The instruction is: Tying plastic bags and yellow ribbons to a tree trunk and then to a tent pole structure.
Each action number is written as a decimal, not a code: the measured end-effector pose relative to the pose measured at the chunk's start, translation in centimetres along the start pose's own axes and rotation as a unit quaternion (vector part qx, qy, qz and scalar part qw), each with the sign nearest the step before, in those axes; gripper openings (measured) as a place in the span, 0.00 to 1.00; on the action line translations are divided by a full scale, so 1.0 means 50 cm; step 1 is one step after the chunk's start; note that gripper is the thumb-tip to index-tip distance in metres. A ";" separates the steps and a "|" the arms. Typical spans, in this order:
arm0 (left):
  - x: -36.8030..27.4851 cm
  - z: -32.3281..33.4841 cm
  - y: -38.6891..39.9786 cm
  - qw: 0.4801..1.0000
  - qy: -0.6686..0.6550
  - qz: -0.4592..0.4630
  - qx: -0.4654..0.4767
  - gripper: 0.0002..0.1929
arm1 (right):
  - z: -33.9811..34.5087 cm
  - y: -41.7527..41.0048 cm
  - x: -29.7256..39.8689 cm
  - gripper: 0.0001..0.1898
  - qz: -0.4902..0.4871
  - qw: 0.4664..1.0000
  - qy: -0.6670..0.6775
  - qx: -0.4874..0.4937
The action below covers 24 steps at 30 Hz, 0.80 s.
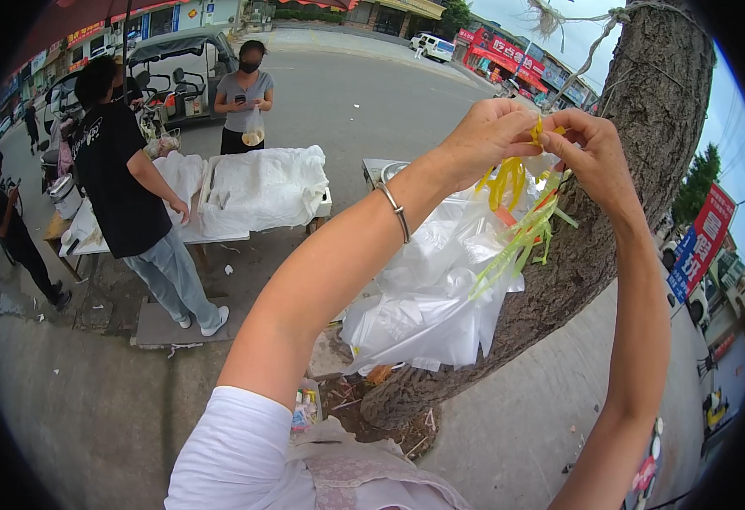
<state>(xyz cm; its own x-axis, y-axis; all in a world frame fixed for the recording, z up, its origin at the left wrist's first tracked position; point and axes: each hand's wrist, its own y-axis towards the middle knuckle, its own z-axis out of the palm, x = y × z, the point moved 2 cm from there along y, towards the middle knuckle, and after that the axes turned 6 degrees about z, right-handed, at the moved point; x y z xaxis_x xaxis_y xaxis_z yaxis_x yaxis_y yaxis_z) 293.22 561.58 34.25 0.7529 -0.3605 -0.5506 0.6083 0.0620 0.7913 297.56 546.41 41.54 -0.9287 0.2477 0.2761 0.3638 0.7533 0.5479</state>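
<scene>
Both arms are raised in front of the tree trunk (653, 83). My left hand (490, 137) pinches yellow plastic ribbon (509, 182) between thumb and fingers. From the other side, my right hand (586, 150) grips the same ribbon close to the left fingertips. Just below hang green plastic strips (519, 245) and a short orange strip (505, 217). A large bunch of clear plastic bags (430, 299) hangs against the trunk beneath my hands. How the ribbon joins the bags is hidden by my fingers.
A person in a black T-shirt (108, 146) stands at a table with white cloth (264, 188). Another person (245, 92) holds a phone and a bag beyond it. A three-wheeled vehicle (181, 76) is parked behind. Rope (592, 51) circles the trunk; a small bin (307, 405) sits near its base.
</scene>
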 end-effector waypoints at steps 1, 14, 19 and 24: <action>0.001 -0.003 0.000 1.000 -0.010 0.005 0.006 0.13 | 0.002 0.000 0.004 0.10 -0.001 1.000 -0.022 0.014; 0.004 -0.037 -0.003 0.994 0.017 0.021 -0.105 0.22 | -0.036 -0.005 -0.056 0.15 0.080 0.967 0.232 -0.065; -0.002 -0.033 0.000 0.984 0.086 0.023 -0.157 0.29 | -0.079 0.003 -0.029 0.16 0.012 0.915 0.379 -0.141; -0.035 0.027 -0.009 0.979 0.170 0.114 -0.018 0.29 | -0.075 -0.006 0.056 0.16 -0.055 0.916 0.386 -0.097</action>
<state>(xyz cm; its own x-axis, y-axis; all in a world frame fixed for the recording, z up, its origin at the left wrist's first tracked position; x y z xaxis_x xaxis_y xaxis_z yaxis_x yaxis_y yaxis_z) 291.27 560.93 35.20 0.9063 -0.0035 -0.4227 0.4190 0.1399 0.8972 295.13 544.61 45.12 -0.6589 -0.3843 0.6467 0.3468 0.6076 0.7145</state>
